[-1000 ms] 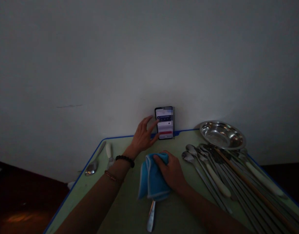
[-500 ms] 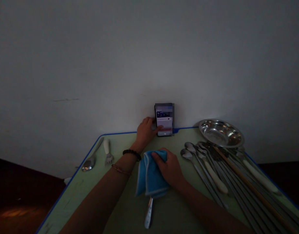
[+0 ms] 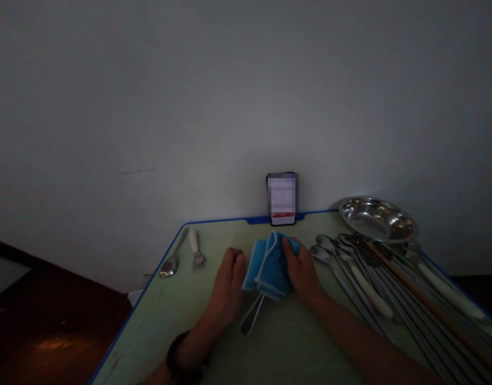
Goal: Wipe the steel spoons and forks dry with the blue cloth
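My right hand [image 3: 304, 270] is closed on a folded blue cloth [image 3: 272, 270] with pale edging. Out of the cloth's lower side sticks a flat metal utensil handle [image 3: 252, 319]; its other end is hidden inside the folds. My left hand [image 3: 229, 283] is just left of the cloth, fingers curled in, with nothing visible in them. Beyond both hands, a phone [image 3: 283, 220] leans upright against the wall, its screen partly blurred out.
On the table's [image 3: 150, 321] left side lie a metal spoon [image 3: 169, 264] and a white-handled fork [image 3: 195, 248]. At the right, several spoons, forks and long sticks form a pile [image 3: 374, 283], with a shiny metal bowl [image 3: 378, 219] behind it. The wall [image 3: 230, 107] borders the far edge.
My left hand has drawn back from the phone towards me and curled beside the cloth. My right hand has lifted and tilted the cloth, and the handle beneath it has swung. The phone screen looks different.
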Tool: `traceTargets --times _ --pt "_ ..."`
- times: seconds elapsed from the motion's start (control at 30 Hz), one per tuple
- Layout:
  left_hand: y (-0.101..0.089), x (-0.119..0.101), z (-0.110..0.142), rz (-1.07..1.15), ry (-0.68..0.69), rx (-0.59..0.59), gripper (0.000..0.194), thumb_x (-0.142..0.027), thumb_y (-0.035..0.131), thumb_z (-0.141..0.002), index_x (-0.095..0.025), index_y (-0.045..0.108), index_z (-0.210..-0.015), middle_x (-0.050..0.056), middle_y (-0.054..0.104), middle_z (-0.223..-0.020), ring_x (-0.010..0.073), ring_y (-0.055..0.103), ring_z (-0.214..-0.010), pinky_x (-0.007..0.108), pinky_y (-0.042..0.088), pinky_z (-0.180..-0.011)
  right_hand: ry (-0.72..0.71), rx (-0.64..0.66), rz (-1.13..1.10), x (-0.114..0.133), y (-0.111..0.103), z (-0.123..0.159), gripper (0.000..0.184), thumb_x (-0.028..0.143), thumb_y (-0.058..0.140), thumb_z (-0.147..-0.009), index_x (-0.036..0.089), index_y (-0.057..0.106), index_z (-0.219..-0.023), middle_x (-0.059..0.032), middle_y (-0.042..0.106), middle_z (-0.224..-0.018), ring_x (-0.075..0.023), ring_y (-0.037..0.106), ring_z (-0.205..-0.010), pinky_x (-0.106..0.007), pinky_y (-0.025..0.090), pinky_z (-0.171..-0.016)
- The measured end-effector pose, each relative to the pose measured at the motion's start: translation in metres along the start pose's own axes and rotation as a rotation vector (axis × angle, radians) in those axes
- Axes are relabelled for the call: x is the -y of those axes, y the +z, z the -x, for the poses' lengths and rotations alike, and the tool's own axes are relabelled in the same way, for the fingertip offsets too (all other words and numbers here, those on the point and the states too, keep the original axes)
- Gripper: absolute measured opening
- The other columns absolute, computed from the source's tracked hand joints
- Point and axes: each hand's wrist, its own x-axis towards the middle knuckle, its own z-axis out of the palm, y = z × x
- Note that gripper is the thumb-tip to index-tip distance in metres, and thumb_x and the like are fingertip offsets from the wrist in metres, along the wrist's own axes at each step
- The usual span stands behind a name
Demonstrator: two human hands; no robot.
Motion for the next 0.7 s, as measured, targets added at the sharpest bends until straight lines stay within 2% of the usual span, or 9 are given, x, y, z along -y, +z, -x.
traceTargets --times 0.03,0.13,0.23,0.3,0.47,0.57,0.63,0.7 --pt "-0.003 -0.001 0.01 0.007 0.006 0.129 0.034 -0.037 0.021 -0.093 -0.02 0.047 -0.079 0.003 0.058 -0.074 0.0174 0.055 -0.07 0.029 0.045 -0.067 0.028 -0.031 -0.04 -0.002 0.0 -0.001 0.034 0.051 0.043 -0.081 0.02 0.055 -0.072 0.0017 0.057 -0.066 -0.0156 0.053 -0.065 -0.026 0.04 -0.063" --pt "-0.008 0.0 0.023 -0.069 0.094 0.337 0.042 -0.039 0.02 -0.092 -0.019 0.051 -0.072 0.005 0.059 -0.072 0.0195 0.055 -0.07 0.032 0.043 -0.067 0.12 -0.132 -0.161 -0.007 0.0 -0.005 0.036 0.053 0.044 -0.08 0.02 0.058 -0.083 0.0001 0.061 -0.072 -0.017 0.054 -0.069 -0.028 0.041 -0.065" --pt "-0.009 0.004 0.021 -0.1 0.199 0.536 0.045 -0.04 0.024 -0.092 -0.019 0.052 -0.064 0.003 0.057 -0.063 0.0167 0.054 -0.062 0.029 0.041 -0.065 0.168 -0.213 -0.239 -0.009 0.0 -0.008 0.037 0.054 0.045 -0.079 0.021 0.058 -0.089 -0.0014 0.064 -0.08 -0.0181 0.057 -0.074 -0.029 0.043 -0.068" --pt "-0.007 0.004 0.018 -0.077 0.205 0.615 0.044 -0.038 0.028 -0.092 -0.019 0.052 -0.062 0.001 0.057 -0.059 0.0147 0.054 -0.058 0.027 0.04 -0.064 0.178 -0.222 -0.266 -0.009 0.0 -0.01 0.038 0.055 0.045 -0.079 0.021 0.059 -0.09 -0.0024 0.066 -0.084 -0.0185 0.058 -0.077 -0.029 0.044 -0.069" --pt "-0.003 0.002 0.012 0.093 0.042 0.608 0.04 -0.037 0.025 -0.093 -0.02 0.052 -0.07 0.0 0.061 -0.059 0.0138 0.056 -0.055 0.024 0.041 -0.059 0.172 -0.138 -0.304 -0.009 0.001 -0.014 0.037 0.052 0.054 -0.074 0.021 0.06 -0.094 -0.004 0.068 -0.093 -0.021 0.06 -0.087 -0.031 0.046 -0.073" --pt "-0.002 0.005 0.01 0.135 -0.021 0.591 0.039 -0.038 0.024 -0.093 -0.02 0.049 -0.071 -0.002 0.056 -0.051 0.013 0.053 -0.048 0.023 0.04 -0.054 0.214 -0.093 -0.324 -0.011 0.001 -0.014 0.036 0.048 0.062 -0.07 0.021 0.059 -0.094 -0.0021 0.068 -0.09 -0.0205 0.061 -0.084 -0.032 0.047 -0.073" --pt "-0.002 0.007 0.009 0.082 -0.006 0.578 0.039 -0.039 0.024 -0.093 -0.02 0.048 -0.068 -0.002 0.054 -0.051 0.0127 0.051 -0.046 0.023 0.038 -0.051 0.245 -0.04 -0.349 -0.011 0.001 -0.014 0.036 0.046 0.065 -0.068 0.022 0.059 -0.094 -0.0012 0.068 -0.087 -0.0199 0.061 -0.08 -0.032 0.047 -0.072" --pt "-0.002 0.008 0.009 -0.009 0.066 0.578 0.036 -0.037 0.028 -0.092 -0.02 0.05 -0.07 0.0 0.056 -0.056 0.0138 0.052 -0.05 0.024 0.038 -0.051 0.256 -0.017 -0.395 -0.011 0.002 -0.014 0.035 0.046 0.065 -0.068 0.021 0.06 -0.092 -0.0015 0.068 -0.087 -0.0197 0.061 -0.081 -0.032 0.048 -0.073"
